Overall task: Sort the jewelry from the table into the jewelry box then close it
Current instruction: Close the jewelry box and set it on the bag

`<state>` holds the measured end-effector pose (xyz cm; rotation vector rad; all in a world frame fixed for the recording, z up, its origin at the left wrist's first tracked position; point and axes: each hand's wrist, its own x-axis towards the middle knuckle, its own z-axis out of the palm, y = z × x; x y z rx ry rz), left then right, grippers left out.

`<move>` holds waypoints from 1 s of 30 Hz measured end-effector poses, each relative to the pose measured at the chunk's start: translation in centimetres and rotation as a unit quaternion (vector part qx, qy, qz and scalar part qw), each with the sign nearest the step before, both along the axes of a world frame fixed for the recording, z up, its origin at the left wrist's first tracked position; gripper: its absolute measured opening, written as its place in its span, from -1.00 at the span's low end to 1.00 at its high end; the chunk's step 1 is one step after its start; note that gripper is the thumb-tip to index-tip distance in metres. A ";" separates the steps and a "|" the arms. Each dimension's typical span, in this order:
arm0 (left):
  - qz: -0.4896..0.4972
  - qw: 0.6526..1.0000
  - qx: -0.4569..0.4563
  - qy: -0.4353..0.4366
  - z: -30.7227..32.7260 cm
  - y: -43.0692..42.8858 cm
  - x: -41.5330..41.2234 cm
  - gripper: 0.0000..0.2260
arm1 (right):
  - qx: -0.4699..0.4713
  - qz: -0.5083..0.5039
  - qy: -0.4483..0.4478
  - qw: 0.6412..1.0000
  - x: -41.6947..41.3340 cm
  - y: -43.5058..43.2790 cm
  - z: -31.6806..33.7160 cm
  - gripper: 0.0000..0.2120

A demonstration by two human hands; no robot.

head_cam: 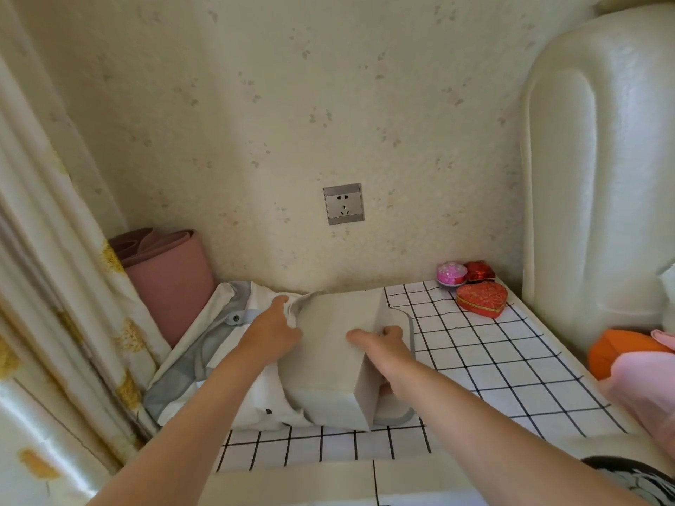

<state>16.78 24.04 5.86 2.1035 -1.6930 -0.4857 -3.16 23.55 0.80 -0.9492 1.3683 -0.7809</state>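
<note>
the left hand (pixel 272 332) has its fingers (pixel 280 304) curled tight against the left side of the jewelry box (pixel 328 319). the right hand (pixel 383 346) hooks its fingers over the box's right top edge, thumb flat on top. both forearms reach forward. the box is matte grey-beige and round-cornered, on the grid-patterned bench (pixel 511 359) between the two sets of fingers. a red heart-shaped box (pixel 482 299) lies beyond the right fingers.

We see a pale grey jewelry box (pixel 328 345); a white tablecloth (pixel 493 359) gridded in black; a red heart box (pixel 482 299) patterned gold.
</note>
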 end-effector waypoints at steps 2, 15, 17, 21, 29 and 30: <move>-0.020 0.996 0.037 -0.078 0.6 -2.0 -0.7 -0.47 | 0.019 -0.029 -0.022 0.999 -0.1 -1.0 -0.1 -0.16; 0.015 0.986 -0.090 -0.142 2.4 -8.5 -1.6 -0.65 | -0.092 0.022 0.042 0.995 0.5 -3.0 -0.7 -0.03; -0.017 0.982 -0.129 -0.134 3.1 -8.0 -2.1 -0.64 | -0.098 0.025 0.062 0.993 0.9 -3.2 -0.2 -0.03; -0.075 0.983 -0.153 -0.070 2.8 -6.4 -3.0 -0.71 | -0.105 0.006 0.055 0.993 2.0 -3.5 0.5 -0.12; 0.031 0.983 -0.023 -0.177 3.1 0.4 0.9 -0.51 | -0.094 -0.051 0.003 0.994 4.6 -4.0 1.3 -0.17; 0.043 0.980 0.006 -0.195 3.3 1.0 1.3 -0.54 | -0.093 -0.053 0.001 0.994 4.9 -3.9 1.4 -0.17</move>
